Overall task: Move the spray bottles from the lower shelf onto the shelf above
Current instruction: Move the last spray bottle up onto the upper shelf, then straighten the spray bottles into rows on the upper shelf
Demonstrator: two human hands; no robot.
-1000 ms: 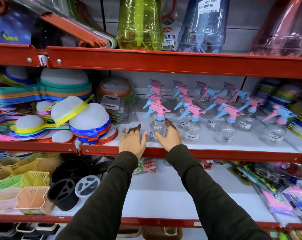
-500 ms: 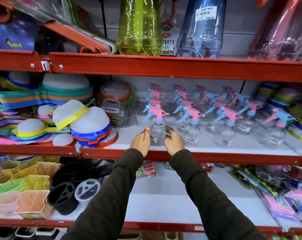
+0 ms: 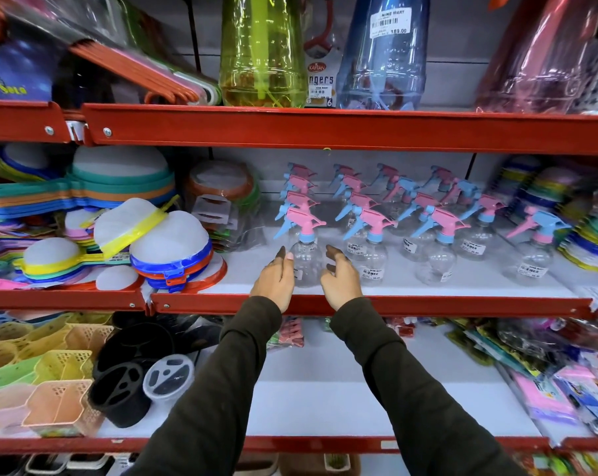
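Observation:
Several clear spray bottles with pink-and-blue trigger heads (image 3: pixel 435 255) stand in rows on the middle shelf (image 3: pixel 428 305). The front-left spray bottle (image 3: pixel 306 266) stands upright near the shelf's red lip. My left hand (image 3: pixel 273 280) is cupped at its left side, thumb close against the plastic. My right hand (image 3: pixel 340 281) curls at its right side with a narrow gap to the bottle. Neither hand closes around it. The white lower shelf (image 3: pixel 325 407) beneath my arms has no spray bottles on its visible part.
Stacked colourful strainers (image 3: pixel 167 249) fill the middle shelf's left part. Tall green (image 3: pixel 263 53) and blue (image 3: pixel 383 53) bottles stand on the top shelf. On the lower shelf are plastic baskets (image 3: pixel 57 407) and black holders (image 3: pixel 126 393) at left and packets (image 3: pixel 565 389) at right.
My hands went from lying on the shelf in front of the bottle to closing in on its sides. Now they sit slightly looser around it.

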